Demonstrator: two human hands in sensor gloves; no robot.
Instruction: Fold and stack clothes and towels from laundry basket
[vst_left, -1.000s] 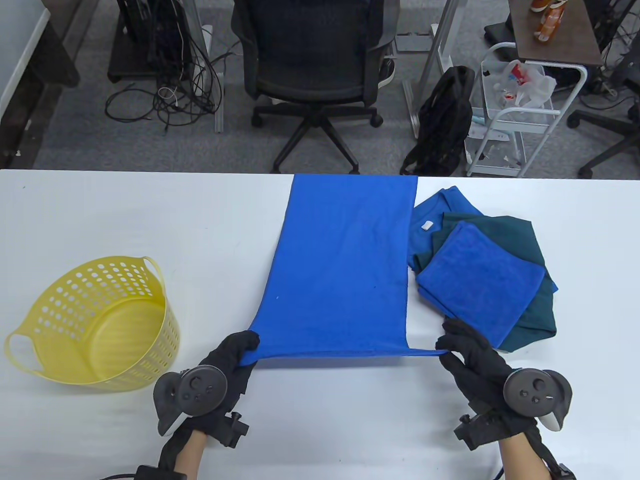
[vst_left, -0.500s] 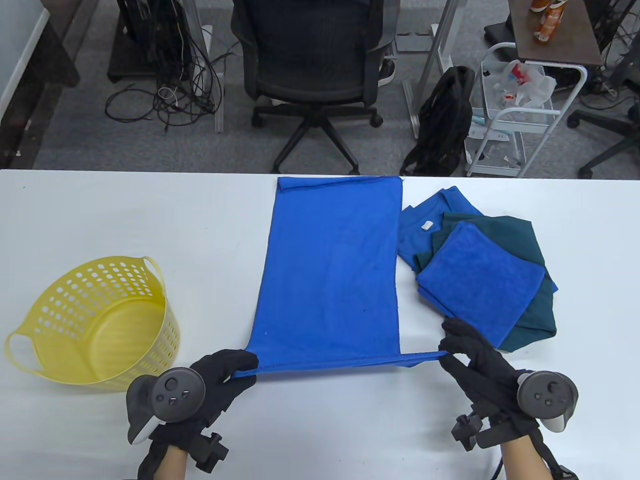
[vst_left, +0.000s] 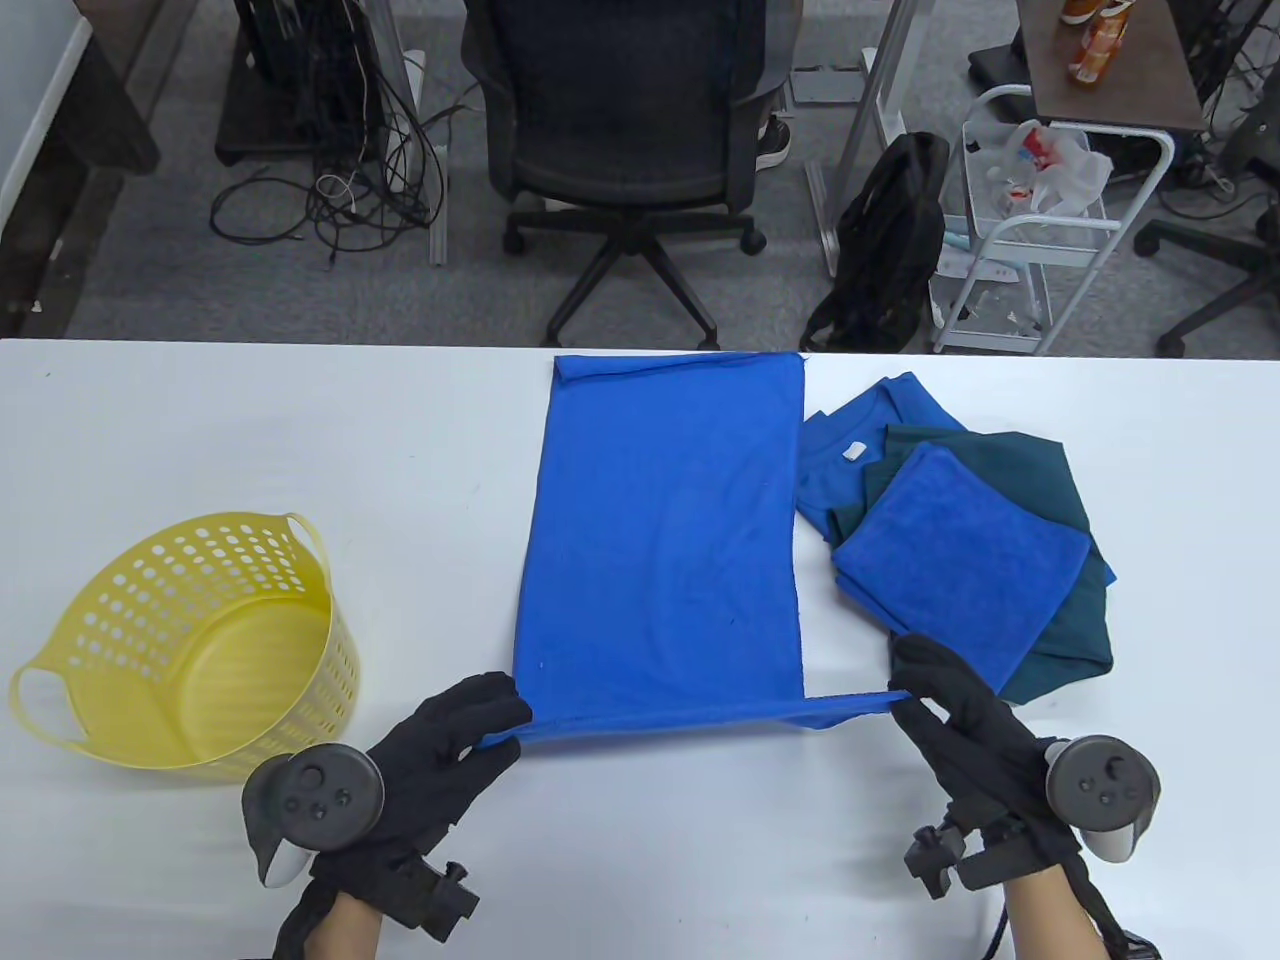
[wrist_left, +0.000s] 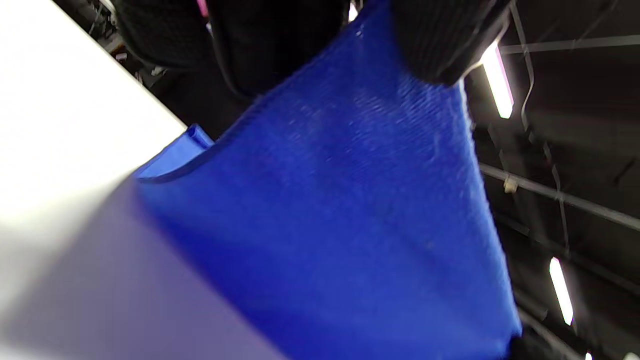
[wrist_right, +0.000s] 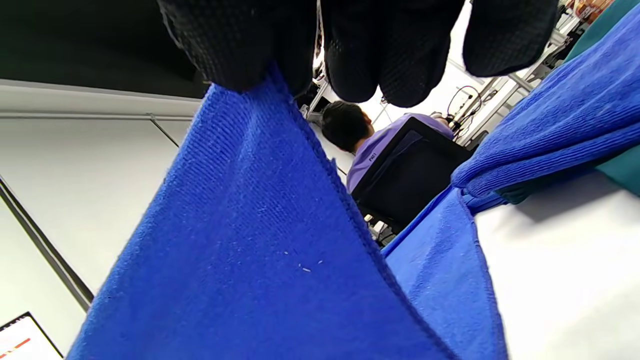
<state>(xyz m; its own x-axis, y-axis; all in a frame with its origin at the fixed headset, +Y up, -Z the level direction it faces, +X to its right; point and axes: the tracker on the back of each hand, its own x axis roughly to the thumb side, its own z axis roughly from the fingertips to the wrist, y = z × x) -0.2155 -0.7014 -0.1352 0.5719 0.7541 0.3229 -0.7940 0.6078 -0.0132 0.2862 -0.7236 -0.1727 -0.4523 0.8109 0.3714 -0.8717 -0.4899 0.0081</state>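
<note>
A long blue towel lies lengthwise on the white table, its far end at the table's back edge with a small fold at the far left corner. My left hand pinches its near left corner and my right hand pinches its near right corner, holding the near edge stretched and lifted just off the table. The left wrist view shows the towel hanging from my fingers; the right wrist view shows the towel pinched under my fingertips.
A stack of folded blue and dark green cloths lies right of the towel, close to my right hand. A yellow perforated laundry basket stands at the left, with nothing visible inside. An office chair stands behind the table.
The towel has been pulled toward me and shifted left; its far end now sits on the table with a small fold. My left hand moved down-left and then slightly back up.
</note>
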